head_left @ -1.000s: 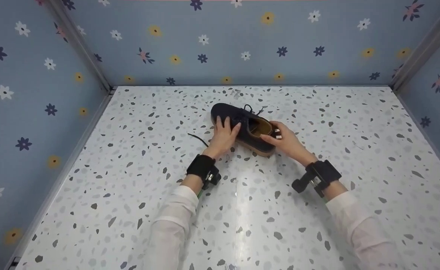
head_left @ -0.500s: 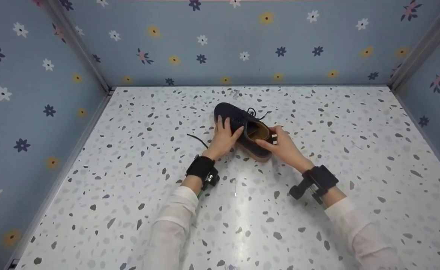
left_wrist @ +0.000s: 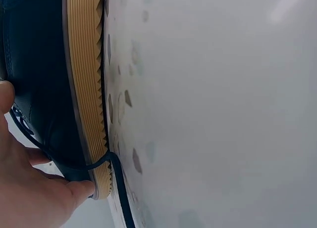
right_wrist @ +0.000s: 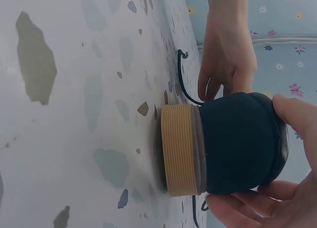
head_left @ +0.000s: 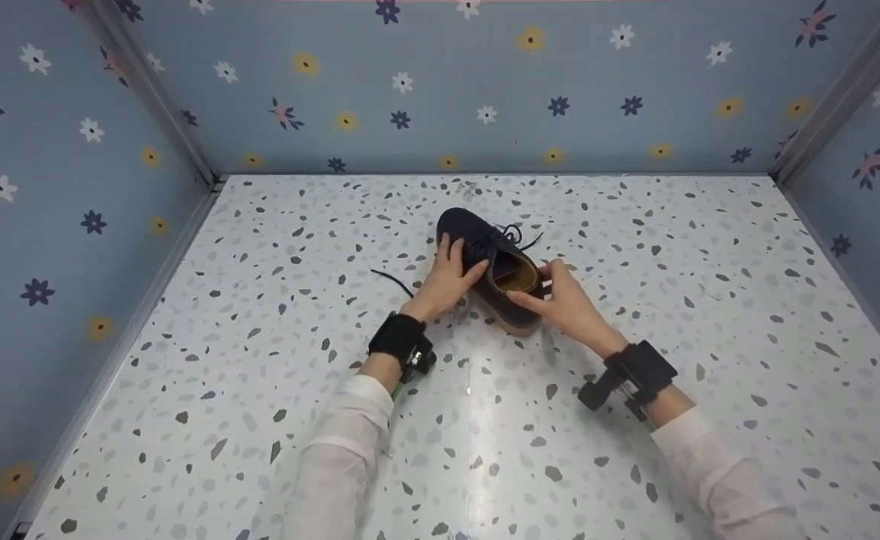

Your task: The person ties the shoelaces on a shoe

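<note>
A dark navy lace-up shoe (head_left: 477, 238) with a tan ribbed sole (left_wrist: 88, 79) stands sole-down on the speckled tabletop, toe toward the back left. Over its near side lies my left hand (head_left: 447, 281), fingers on the toe part and thumb by the laces; the left wrist view shows a fingertip down at the sole's upper edge. My right hand (head_left: 571, 304) holds the heel, thumb at the collar's near edge and fingers around the far side. In the right wrist view the shoe's heel (right_wrist: 240, 144) sits between thumb and fingers. The tan insole (head_left: 516, 279) shows through the opening.
One loose lace (left_wrist: 121, 188) trails from under my left hand onto the table. Looped lace (head_left: 515, 234) lies off the shoe's far side. Blue flower-patterned panels (head_left: 485, 82) with grey corner posts enclose the table (head_left: 259, 420) at the back and sides.
The shoe has turned, its heel swinging toward me and its toe shifting slightly right. My right hand has moved nearer with the heel; my left hand stays on the toe part.
</note>
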